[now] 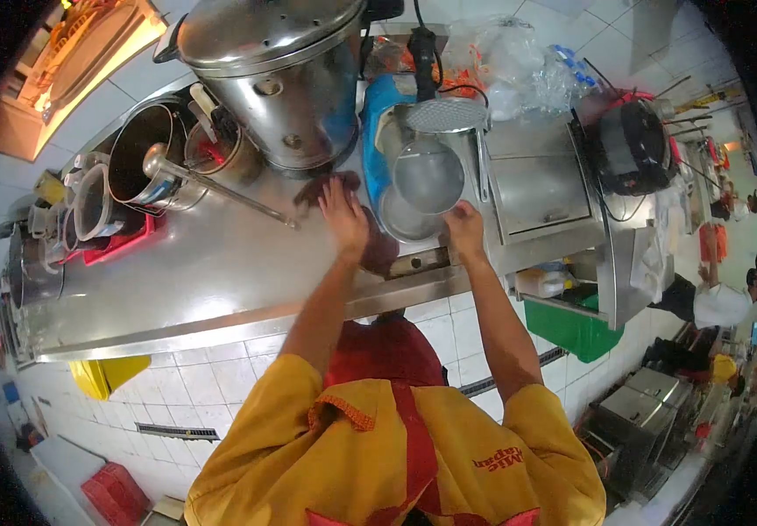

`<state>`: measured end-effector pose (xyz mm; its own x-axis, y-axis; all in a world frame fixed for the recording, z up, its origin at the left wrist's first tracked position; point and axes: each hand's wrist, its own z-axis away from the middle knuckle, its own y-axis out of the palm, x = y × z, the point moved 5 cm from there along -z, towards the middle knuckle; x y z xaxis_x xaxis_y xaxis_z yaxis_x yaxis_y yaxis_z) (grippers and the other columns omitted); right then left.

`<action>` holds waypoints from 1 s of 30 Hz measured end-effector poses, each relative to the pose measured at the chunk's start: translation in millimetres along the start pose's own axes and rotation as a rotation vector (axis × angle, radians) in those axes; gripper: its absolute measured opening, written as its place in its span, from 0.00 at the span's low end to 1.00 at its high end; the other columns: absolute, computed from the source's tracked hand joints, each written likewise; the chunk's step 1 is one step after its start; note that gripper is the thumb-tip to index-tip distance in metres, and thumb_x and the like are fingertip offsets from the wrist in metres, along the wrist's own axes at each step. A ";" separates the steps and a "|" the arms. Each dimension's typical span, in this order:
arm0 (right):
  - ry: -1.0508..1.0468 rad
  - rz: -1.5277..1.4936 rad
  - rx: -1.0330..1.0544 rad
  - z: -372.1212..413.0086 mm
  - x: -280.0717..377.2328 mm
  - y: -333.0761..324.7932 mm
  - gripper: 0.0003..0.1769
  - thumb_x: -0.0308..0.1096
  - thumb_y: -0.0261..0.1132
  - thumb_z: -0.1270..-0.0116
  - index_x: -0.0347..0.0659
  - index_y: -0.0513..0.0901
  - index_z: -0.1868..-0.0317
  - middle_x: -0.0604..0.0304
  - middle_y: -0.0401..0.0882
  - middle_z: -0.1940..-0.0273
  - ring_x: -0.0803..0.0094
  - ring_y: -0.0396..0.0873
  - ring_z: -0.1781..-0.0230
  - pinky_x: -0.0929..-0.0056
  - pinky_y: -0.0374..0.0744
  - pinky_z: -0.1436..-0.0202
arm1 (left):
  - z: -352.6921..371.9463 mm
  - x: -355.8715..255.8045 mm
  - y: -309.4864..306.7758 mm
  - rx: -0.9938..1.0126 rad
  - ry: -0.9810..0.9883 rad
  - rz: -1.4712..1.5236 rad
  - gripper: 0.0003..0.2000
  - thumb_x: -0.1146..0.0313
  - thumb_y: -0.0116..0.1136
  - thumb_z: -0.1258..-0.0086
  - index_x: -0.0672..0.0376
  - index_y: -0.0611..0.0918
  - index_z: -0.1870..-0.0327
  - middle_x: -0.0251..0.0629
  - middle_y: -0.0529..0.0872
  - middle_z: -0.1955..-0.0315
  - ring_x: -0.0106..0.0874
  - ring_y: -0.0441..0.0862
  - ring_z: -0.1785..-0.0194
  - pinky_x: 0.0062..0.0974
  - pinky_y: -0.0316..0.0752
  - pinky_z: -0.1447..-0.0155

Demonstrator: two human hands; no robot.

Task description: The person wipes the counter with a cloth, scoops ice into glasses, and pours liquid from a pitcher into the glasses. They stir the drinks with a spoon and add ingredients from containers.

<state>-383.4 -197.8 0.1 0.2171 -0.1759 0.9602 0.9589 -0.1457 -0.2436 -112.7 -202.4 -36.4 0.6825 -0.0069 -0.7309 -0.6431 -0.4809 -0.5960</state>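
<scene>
My left hand (343,217) lies on a dark reddish-brown cloth (380,251) on the steel counter, fingers stretched out and flat. Part of the cloth shows beyond the fingertips, and more of it beside the wrist. My right hand (464,230) has its fingers closed at the near edge of a round grey metal bowl (428,178), which is tilted; the exact grip is partly hidden. Under it is another round metal dish (406,219). A perforated metal skimmer (447,115) lies behind the bowl, beside a blue item (377,131).
A large lidded steel pot (286,96) stands at the back of the counter (177,272). To the left are a ladle (212,184), a deep pot (137,153) and several containers. On the right are a steel lid panel (541,188) and a black appliance (631,149). A green bin (571,329) stands below.
</scene>
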 end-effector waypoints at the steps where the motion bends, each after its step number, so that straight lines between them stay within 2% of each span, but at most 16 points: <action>1: 0.003 -0.002 -0.001 -5.2 -5.4 -1.6 0.12 0.26 0.66 0.40 0.33 0.81 0.55 0.61 0.82 0.69 0.75 0.79 0.69 0.74 0.77 0.61 | -5.8 -3.4 0.4 0.069 0.063 -0.033 0.27 0.70 0.49 0.28 0.67 0.64 0.28 0.51 0.66 0.29 0.52 0.57 0.24 0.51 0.44 0.21; 6: -0.020 0.022 0.043 -18.2 -30.7 1.3 0.11 0.29 0.68 0.41 0.34 0.82 0.59 0.59 0.83 0.69 0.73 0.80 0.69 0.72 0.78 0.62 | 17.6 -20.8 0.5 0.263 0.290 -0.168 0.29 0.70 0.53 0.32 0.65 0.65 0.28 0.52 0.68 0.30 0.51 0.60 0.25 0.49 0.49 0.21; 11: 0.025 0.079 0.056 -18.5 -47.0 8.7 0.11 0.31 0.69 0.42 0.35 0.80 0.62 0.58 0.82 0.70 0.72 0.81 0.69 0.70 0.78 0.62 | 76.0 -57.1 -29.0 0.299 0.220 -0.173 0.28 0.72 0.52 0.32 0.66 0.66 0.30 0.54 0.68 0.31 0.52 0.60 0.25 0.50 0.50 0.22; 14: -0.054 0.155 0.028 -25.6 -53.7 9.5 0.11 0.31 0.69 0.42 0.35 0.78 0.63 0.58 0.81 0.71 0.72 0.81 0.71 0.69 0.80 0.68 | 106.7 -63.9 -22.8 0.289 0.161 -0.162 0.27 0.73 0.51 0.31 0.67 0.66 0.30 0.55 0.68 0.31 0.53 0.60 0.25 0.51 0.50 0.23; 16: 0.054 0.061 0.074 -20.1 -33.7 11.0 0.11 0.30 0.69 0.41 0.35 0.77 0.63 0.57 0.81 0.71 0.71 0.81 0.73 0.69 0.81 0.73 | 118.9 -71.1 -18.6 0.314 0.117 -0.169 0.26 0.74 0.50 0.31 0.67 0.66 0.31 0.56 0.67 0.31 0.54 0.59 0.25 0.51 0.49 0.22; 17: 0.108 0.017 0.094 -17.2 -21.0 9.0 0.11 0.29 0.69 0.41 0.35 0.77 0.63 0.57 0.81 0.71 0.71 0.81 0.75 0.69 0.81 0.75 | 123.7 -76.8 -21.4 0.269 0.128 -0.152 0.24 0.72 0.49 0.29 0.66 0.68 0.32 0.56 0.70 0.33 0.55 0.64 0.28 0.51 0.54 0.24; 20: 0.082 0.039 0.118 -16.5 -7.9 5.8 0.10 0.28 0.68 0.41 0.34 0.76 0.63 0.57 0.80 0.72 0.71 0.80 0.77 0.70 0.82 0.80 | 140.2 -81.9 -21.8 0.312 0.165 -0.083 0.22 0.71 0.51 0.29 0.65 0.70 0.34 0.56 0.75 0.38 0.55 0.69 0.32 0.51 0.60 0.27; 21: 0.079 0.034 0.121 -17.1 -8.8 5.2 0.10 0.28 0.69 0.41 0.34 0.76 0.63 0.57 0.80 0.72 0.71 0.80 0.77 0.70 0.81 0.80 | 142.7 -86.7 -17.6 0.298 0.184 -0.119 0.21 0.70 0.55 0.31 0.62 0.73 0.37 0.54 0.78 0.42 0.53 0.73 0.36 0.50 0.65 0.30; 26: 0.014 -0.004 0.177 -24.2 -31.4 9.7 0.12 0.29 0.70 0.41 0.34 0.76 0.61 0.57 0.80 0.70 0.70 0.80 0.76 0.68 0.80 0.78 | 159.5 -124.5 -19.3 0.440 0.302 -0.062 0.23 0.65 0.61 0.33 0.60 0.75 0.38 0.49 0.80 0.42 0.47 0.74 0.35 0.46 0.67 0.31; 27: -0.050 0.026 0.173 -25.5 -38.3 9.1 0.14 0.30 0.71 0.40 0.35 0.76 0.57 0.56 0.80 0.70 0.69 0.79 0.73 0.67 0.78 0.73 | 159.3 -128.6 -19.3 0.460 0.345 -0.056 0.23 0.64 0.62 0.34 0.59 0.76 0.38 0.48 0.80 0.42 0.46 0.74 0.34 0.45 0.67 0.31; 30: -0.109 0.078 0.134 -24.5 -38.4 8.2 0.18 0.30 0.71 0.39 0.37 0.74 0.51 0.56 0.79 0.69 0.69 0.79 0.71 0.67 0.77 0.67 | 174.8 -108.8 -10.4 0.576 0.488 -0.060 0.26 0.61 0.65 0.37 0.58 0.76 0.37 0.45 0.78 0.38 0.45 0.72 0.33 0.45 0.66 0.30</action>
<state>-388.4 -216.1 -42.2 0.3037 -0.0736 0.9499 0.9524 -0.0034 -0.3047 -240.9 -43.4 -8.9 0.7124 -0.4465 -0.5415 -0.5886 0.0402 -0.8075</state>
